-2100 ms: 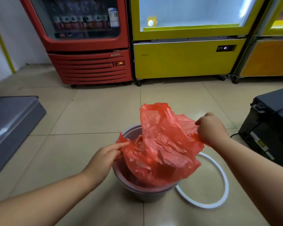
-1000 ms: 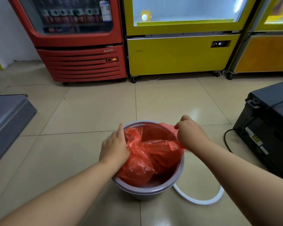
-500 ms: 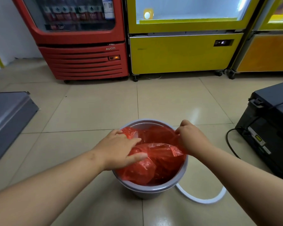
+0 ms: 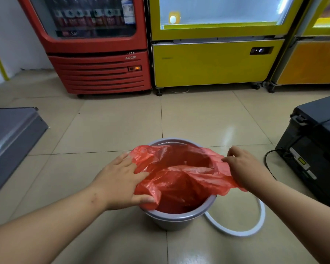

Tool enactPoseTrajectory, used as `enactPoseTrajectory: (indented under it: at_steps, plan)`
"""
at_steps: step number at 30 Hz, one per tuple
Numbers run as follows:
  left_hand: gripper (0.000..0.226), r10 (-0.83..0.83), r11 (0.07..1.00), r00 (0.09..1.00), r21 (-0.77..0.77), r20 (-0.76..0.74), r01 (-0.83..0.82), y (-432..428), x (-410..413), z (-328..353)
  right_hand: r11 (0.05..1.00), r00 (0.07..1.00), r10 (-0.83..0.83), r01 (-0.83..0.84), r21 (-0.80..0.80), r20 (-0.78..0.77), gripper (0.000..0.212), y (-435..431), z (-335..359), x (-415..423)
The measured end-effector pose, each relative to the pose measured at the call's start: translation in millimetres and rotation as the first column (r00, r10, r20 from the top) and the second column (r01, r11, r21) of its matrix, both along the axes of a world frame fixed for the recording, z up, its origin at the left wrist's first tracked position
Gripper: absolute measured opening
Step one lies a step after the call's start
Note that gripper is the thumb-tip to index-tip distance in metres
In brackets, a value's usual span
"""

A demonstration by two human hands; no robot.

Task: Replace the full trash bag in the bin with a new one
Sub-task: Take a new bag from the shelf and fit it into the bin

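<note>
The red bag (image 4: 179,174) is seen in the mouth of the grey bin (image 4: 175,220), on the near floor, its edge drawn over the rim at left and right only. At the left it is pressed down by the left hand (image 4: 120,181), fingers spread and straight; its right edge is pinched by the curled right hand (image 4: 244,168). Lining the bin is judged to be the step in hand; next, the edge is to be folded round the whole rim. "AUCM" can be read on the far red cooler (image 4: 99,73); other labels cannot be made out
</note>
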State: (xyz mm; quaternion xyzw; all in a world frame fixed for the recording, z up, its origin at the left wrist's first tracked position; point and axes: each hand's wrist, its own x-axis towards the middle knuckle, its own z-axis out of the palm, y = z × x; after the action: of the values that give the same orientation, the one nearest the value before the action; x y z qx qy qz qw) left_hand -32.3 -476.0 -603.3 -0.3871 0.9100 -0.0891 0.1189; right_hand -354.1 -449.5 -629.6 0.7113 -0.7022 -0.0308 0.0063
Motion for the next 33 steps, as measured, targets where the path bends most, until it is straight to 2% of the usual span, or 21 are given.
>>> enactPoseTrajectory:
  at_steps: [2,4,6,7,9,10,11,13,17,21,25,28,30,32,33]
  plan:
    - [0.085,-0.063,0.995,0.997,-0.084,-0.038,0.059,0,1,-2,0.98,0.996,0.092,-0.091,-0.176,-0.007,0.036,1,-2,3]
    - [0.062,-0.17,0.982,0.982,-0.092,-0.079,0.163,-2,1,-8,0.913,0.961,0.265,-0.222,-0.342,0.084,0.024,6,3,13]
    - [0.041,-0.279,0.96,0.954,-0.036,-0.105,0.277,1,2,-14,0.88,0.887,0.421,-0.349,-0.321,0.189,0.042,14,13,27]
    - [0.033,-0.322,0.946,0.938,-0.017,-0.126,0.323,4,2,-15,0.866,0.86,0.471,-0.409,-0.288,0.195,0.055,18,17,32]
    - [0.02,-0.374,0.924,0.914,0.018,-0.16,0.382,9,4,-19,0.842,0.85,0.523,-0.506,-0.187,0.056,0.083,21,17,41]
    - [0.019,-0.386,0.918,0.908,0.027,-0.166,0.396,11,5,-22,0.841,0.851,0.524,-0.522,-0.141,-0.024,0.089,22,12,44]
    - [0.02,-0.396,0.915,0.903,0.018,-0.167,0.404,13,8,-25,0.838,0.847,0.528,-0.531,-0.125,-0.063,0.088,21,6,44]
    - [0.023,-0.432,0.902,0.886,-0.058,-0.168,0.429,14,12,-30,0.818,0.825,0.565,-0.56,-0.133,-0.002,0.076,19,-3,40]
    - [0.013,-0.526,0.848,0.818,-0.217,-0.234,0.483,18,26,-32,0.763,0.751,0.645,-0.625,-0.165,0.14,0.024,28,0,21]
    - [0.025,-0.596,0.795,0.784,-0.263,-0.171,0.547,22,43,-34,0.73,0.723,0.684,-0.675,-0.107,0.1,0.016,42,-1,6]
    - [0.018,-0.564,0.82,0.816,-0.205,-0.126,0.535,21,60,-44,0.73,0.729,0.682,-0.683,0.006,0.054,0.014,47,-8,-3]
    - [0.017,-0.497,0.867,0.861,-0.111,-0.112,0.486,17,65,-51,0.772,0.779,0.627,-0.619,0.141,-0.013,0.019,45,-18,-9]
    - [0.011,-0.391,0.918,0.91,0.005,-0.135,0.395,16,66,-55,0.796,0.812,0.583,-0.562,0.224,-0.032,0.037,41,-26,-11]
    - [0.02,-0.24,0.958,0.953,0.112,-0.188,0.263,14,68,-61,0.823,0.864,0.501,-0.494,0.281,0.049,0.053,37,-28,-10]
    - [0.023,-0.132,0.966,0.956,0.182,-0.26,0.183,12,67,-61,0.835,0.899,0.422,-0.436,0.335,0.117,0.054,36,-26,-9]
